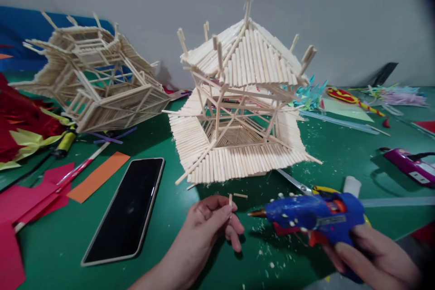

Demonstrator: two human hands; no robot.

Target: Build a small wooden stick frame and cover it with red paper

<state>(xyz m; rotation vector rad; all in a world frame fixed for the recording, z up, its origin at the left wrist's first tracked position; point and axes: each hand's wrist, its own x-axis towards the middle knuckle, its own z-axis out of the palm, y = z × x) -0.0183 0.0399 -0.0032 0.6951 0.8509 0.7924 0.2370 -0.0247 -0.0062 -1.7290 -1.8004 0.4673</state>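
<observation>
The left hand [207, 224] pinches 1 short wooden stick [230, 201] upright between thumb and fingertips. The right hand [370, 256] is wrapped around a blue glue gun [314, 217], nozzle just beside the stick, over a green table [340, 145], near a stick pagoda [238, 104].

L hand [210, 224] low at centre, forearm from below, thumb & fingertips pinched together. R hand [370, 253] at lower right, fingers curled tight.

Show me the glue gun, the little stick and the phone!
glue gun [306, 214], head view, on its blue barrel
little stick [230, 200], head view, on its upper end
phone [127, 210], head view, middle of the black screen
</observation>
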